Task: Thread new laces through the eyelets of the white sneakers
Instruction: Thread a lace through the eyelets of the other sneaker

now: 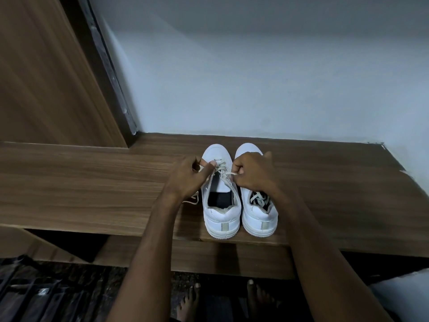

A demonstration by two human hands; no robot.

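Bare feet (192,298): nearest the camera, on dark floor below the counter's near edge.
Counter (92,182): wood-grain top, running left to right; far edge meets a pale wall (255,77), with a wooden panel (46,66) standing at far left. Wide bare surface lies left of the shoes, a narrower stretch to their right.
Left sneaker (220,212): white, heel at the near edge, toe pointing far. Lace (222,169) partly threaded across its front eyelets; a loose end trails onto the counter at its left.
Right sneaker (257,217): white, just beside the first, heel near the edge, laces bundled inside its opening.
Left hand (188,177): grip closed, pinching the lace at the shoe's left side.
Right hand (253,173): grip closed, pinching the lace end, over the right sneaker's front.
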